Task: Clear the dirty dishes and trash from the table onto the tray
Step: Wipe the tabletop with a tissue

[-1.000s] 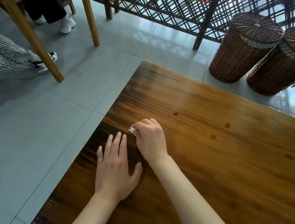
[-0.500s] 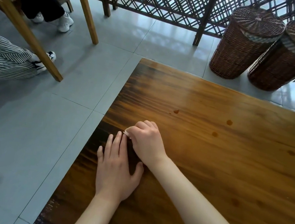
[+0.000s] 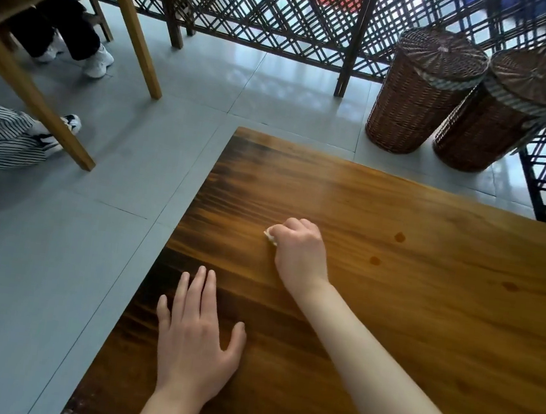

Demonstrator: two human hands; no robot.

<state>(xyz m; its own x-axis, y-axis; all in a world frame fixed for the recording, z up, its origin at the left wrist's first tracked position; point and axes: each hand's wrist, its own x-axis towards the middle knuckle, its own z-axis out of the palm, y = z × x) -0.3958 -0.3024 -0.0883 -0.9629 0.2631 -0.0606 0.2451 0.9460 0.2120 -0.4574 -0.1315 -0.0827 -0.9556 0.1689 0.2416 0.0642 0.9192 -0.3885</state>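
Beyond the table's left edge we see open grey floor (image 3: pixel 51 265), with the legs of a neighbouring wooden table (image 3: pixel 128 30) and two seated persons' feet further off. Our left hand (image 3: pixel 197 338) lies flat on the table (image 3: pixel 421 328) near that left edge, fingers straight and together, holding nothing. Further in, toward the far left corner, our right hand (image 3: pixel 300 251) is curled into a fist pressed against the wood, pinching a small white scrap (image 3: pixel 270 237) that peeks out at the knuckles. To its right, a few dark spots (image 3: pixel 399 237) mark the bare wood. Past the far edge two lidded wicker baskets (image 3: pixel 419 94) stand touching each other against a lattice screen (image 3: pixel 289 6); we cannot tell what they contain.
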